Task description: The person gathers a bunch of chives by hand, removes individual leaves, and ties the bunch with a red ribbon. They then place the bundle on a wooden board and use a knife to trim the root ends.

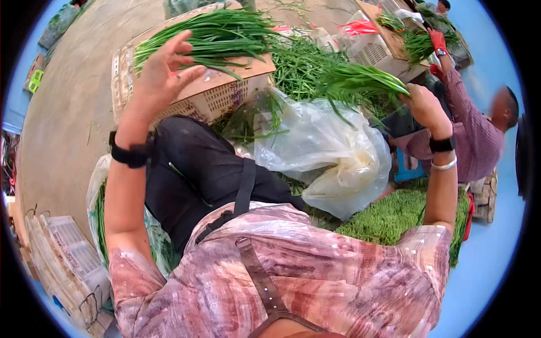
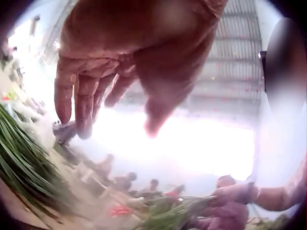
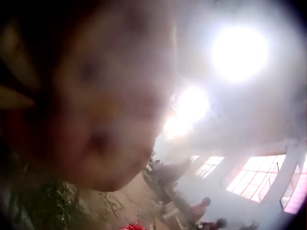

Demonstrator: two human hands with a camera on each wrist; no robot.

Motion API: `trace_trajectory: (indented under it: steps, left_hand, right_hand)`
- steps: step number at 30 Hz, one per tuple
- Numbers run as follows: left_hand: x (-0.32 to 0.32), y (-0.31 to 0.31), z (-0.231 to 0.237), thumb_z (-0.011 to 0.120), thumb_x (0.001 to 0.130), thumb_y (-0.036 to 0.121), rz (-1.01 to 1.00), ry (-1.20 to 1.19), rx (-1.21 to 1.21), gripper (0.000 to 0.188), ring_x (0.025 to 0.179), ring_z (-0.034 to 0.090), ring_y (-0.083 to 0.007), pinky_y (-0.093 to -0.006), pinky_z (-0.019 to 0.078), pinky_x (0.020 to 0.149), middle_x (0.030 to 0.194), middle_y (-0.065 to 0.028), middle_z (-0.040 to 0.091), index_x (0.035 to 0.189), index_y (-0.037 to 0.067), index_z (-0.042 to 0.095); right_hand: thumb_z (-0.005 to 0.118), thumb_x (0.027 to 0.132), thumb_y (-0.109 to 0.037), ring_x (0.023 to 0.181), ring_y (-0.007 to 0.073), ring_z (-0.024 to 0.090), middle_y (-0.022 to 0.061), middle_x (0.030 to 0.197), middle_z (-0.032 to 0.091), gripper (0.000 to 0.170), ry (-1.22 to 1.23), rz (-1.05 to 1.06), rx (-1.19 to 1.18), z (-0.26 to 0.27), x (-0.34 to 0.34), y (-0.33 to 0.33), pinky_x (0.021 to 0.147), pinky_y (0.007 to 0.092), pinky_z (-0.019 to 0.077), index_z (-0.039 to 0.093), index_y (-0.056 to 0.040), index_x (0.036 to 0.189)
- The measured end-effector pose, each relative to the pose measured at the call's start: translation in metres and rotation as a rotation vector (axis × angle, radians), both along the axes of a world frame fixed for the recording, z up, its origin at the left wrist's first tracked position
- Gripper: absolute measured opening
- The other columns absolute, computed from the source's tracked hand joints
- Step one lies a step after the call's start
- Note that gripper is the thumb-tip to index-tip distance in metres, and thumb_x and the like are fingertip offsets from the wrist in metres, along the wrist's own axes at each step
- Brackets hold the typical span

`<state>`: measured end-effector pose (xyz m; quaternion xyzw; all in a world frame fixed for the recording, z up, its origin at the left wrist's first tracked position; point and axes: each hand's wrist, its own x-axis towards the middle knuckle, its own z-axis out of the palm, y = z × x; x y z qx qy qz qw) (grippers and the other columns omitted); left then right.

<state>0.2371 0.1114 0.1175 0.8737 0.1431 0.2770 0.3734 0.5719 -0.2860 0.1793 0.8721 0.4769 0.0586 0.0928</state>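
My right hand (image 1: 426, 110) grips a small bunch of long, thin green chives (image 1: 363, 78) by its pale ends, and the leaves spread leftward over loose greens. In the right wrist view that hand (image 3: 110, 110) is a large blur and hides what it holds. With fingers spread and thumb apart, my left hand (image 1: 160, 73) is raised beside a larger pile of chives (image 1: 211, 36) on a board (image 1: 248, 69). The left wrist view shows this hand (image 2: 139, 52) with nothing between its fingers.
Under the board stands a plastic crate (image 1: 197, 107). A clear plastic bag (image 1: 315, 135) lies ahead of my lap, by loose greens (image 1: 301, 65). Tightly stacked greens (image 1: 389, 211) are at my right. Another person (image 1: 473, 135) in red gloves works close by on the right.
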Motion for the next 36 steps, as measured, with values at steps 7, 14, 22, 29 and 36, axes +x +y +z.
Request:
trace_trajectory:
  steps: [7, 14, 22, 29, 36]
  left_hand:
    - [0.047, -0.157, 0.007, 0.073, 0.080, 0.018, -0.877, 0.276, -0.794, 0.069, 0.107, 0.058, -0.0218, -0.0316, 0.0495, 0.089, 0.124, -0.0153, 0.053, 0.135, -0.005, 0.038]
    - [0.074, -0.163, -0.002, 0.073, 0.069, 0.056, -0.335, -0.621, -1.875, 0.060, 0.096, 0.060, -0.0217, -0.0397, 0.0478, 0.087, 0.099, -0.0063, 0.065, 0.101, 0.008, 0.060]
    - [-0.001, -0.068, 0.005, 0.069, 0.080, 0.005, 0.086, -1.097, -1.307, 0.031, 0.079, 0.063, -0.0210, -0.0344, 0.0526, 0.075, 0.086, -0.0100, 0.064, 0.107, 0.002, 0.054]
    - [-0.042, 0.046, -0.005, 0.067, 0.080, -0.002, 0.315, -0.609, -0.384, 0.035, 0.081, 0.062, -0.0135, -0.0266, 0.0513, 0.074, 0.089, -0.0056, 0.063, 0.113, -0.002, 0.056]
    - [-0.047, 0.112, -0.040, 0.072, 0.079, 0.009, 0.307, -0.458, -0.429, 0.052, 0.085, 0.057, -0.0084, -0.0232, 0.0484, 0.078, 0.094, -0.0004, 0.061, 0.127, 0.005, 0.052]
  right_hand:
    - [0.057, 0.087, -0.029, 0.076, 0.0395, 0.060, 0.0194, 0.077, 0.062, 0.025, -0.051, 0.097, -0.048, 0.039, -0.049, 0.058, 0.064, 0.0477, 0.0475, 0.059, -0.0037, 0.084]
    - [0.055, 0.079, -0.011, 0.059, 0.0323, 0.063, 0.0139, 0.064, 0.061, 0.006, -0.205, 0.405, 0.029, 0.041, -0.146, 0.137, 0.052, 0.0433, 0.0478, 0.051, -0.0068, 0.081]
    - [0.071, 0.069, -0.016, 0.080, 0.0295, 0.063, 0.0126, 0.085, 0.063, 0.043, 0.241, 0.735, 0.725, -0.067, -0.215, 0.258, 0.069, 0.0397, 0.0472, 0.054, -0.0062, 0.107]
    - [0.075, 0.072, -0.025, 0.115, 0.0356, 0.052, 0.0271, 0.122, 0.051, 0.082, 1.013, 0.881, 0.570, -0.074, -0.227, 0.369, 0.096, 0.0385, 0.0429, 0.032, 0.0072, 0.134]
    - [0.078, 0.071, -0.030, 0.118, 0.0323, 0.051, 0.0261, 0.125, 0.051, 0.088, 1.250, 0.905, 0.546, -0.074, -0.237, 0.458, 0.099, 0.0371, 0.0414, 0.031, 0.0081, 0.135]
